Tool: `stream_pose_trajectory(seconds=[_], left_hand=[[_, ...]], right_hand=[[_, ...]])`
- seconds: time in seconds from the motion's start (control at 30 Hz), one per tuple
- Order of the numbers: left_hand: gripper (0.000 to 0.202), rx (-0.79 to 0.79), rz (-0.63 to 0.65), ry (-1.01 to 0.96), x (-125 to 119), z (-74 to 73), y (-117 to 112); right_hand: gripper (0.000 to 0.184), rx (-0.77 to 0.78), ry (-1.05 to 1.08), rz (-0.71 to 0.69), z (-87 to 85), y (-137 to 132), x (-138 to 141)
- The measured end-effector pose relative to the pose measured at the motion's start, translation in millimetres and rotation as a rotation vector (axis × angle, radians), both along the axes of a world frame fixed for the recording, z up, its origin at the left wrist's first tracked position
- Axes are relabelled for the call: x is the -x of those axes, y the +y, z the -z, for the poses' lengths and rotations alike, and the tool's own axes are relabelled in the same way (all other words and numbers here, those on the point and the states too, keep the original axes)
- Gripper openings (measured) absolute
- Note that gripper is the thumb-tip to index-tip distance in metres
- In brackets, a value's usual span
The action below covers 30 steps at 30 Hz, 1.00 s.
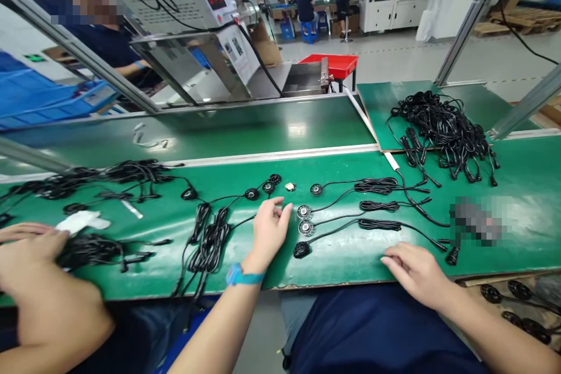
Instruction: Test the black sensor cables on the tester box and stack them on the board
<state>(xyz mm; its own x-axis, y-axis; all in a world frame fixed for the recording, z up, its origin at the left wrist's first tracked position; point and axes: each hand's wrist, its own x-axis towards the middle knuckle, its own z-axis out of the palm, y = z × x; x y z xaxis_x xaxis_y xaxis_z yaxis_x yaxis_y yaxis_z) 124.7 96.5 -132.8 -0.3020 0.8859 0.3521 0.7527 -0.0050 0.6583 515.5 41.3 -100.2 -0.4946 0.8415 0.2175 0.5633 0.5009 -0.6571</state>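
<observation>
— Nearest item? 
— Right hand [416,273], open, flat on the green bench [526,187], gripping nothing. 
— Left hand [269,228]? 
— Fingers loosely spread, empty, just beside the round cabled units [305,220], which lay in a row mid-bench. 
— Handling note? 
— I judged it best to lift each by its body, leaving the coiled leads [379,206] untangled. 
— Elsewhere? 
— Co-worker's hand [26,245] at my left; cable heap [442,128] far right.

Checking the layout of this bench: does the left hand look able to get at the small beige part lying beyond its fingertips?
Probably yes. The left hand rests open on the green mat, and the beige part lies just past its fingertips with bare mat between; the round pucks sit off to the side.
</observation>
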Motion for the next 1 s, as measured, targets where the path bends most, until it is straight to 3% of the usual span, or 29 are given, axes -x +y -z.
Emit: stream_pose_trajectory(seconds=[0.1,0.17,0.27,0.33,0.47,0.63,0.77,0.87,1.0], left_hand=[[0.044,-0.024,0.011,0.041,4.7,3.3,42.5],[0.033,-0.027,0.024,0.063,5.6,8.5,64.1],[0.019,-0.021,0.033,0.073,5.8,15.5,79.8],[0.019,-0.016,0.016,0.053,6.8,15.9,78.0],[0.021,-0.019,-0.032,-0.028,7.5,5.8,40.3],[0.012,-0.373,-0.095,-0.113,-11.0,-7.7,-62.0],[0.012,-0.43,0.11,0.044,-31.7,-12.4,-125.3],[0.016,-0.378,0.236,0.191,-44.4,-11.7,-133.4],[0.012,-0.31,0.278,0.242,-50.5,-2.5,-113.9]], right_hand=[[0.02,-0.049,-0.019,0.015,22.0,-11.2,17.8],[0.021,-0.101,-0.044,0.05,29.8,-11.7,22.5],[0.019,-0.152,-0.011,0.059,31.8,-10.2,22.5],[0.018,-0.192,0.032,0.059,31.5,-9.8,21.6],[0.013,-0.202,0.042,0.073,36.4,-10.5,20.9],[0.014,-0.163,0.007,0.034,31.7,-5.0,30.6],[0.02,-0.162,-0.082,-0.16,8.4,17.6,71.0],[0.014,-0.127,-0.3,-0.31,-2.4,38.6,112.3],[0.012,-0.101,-0.487,-0.387,3.6,52.3,146.6]])
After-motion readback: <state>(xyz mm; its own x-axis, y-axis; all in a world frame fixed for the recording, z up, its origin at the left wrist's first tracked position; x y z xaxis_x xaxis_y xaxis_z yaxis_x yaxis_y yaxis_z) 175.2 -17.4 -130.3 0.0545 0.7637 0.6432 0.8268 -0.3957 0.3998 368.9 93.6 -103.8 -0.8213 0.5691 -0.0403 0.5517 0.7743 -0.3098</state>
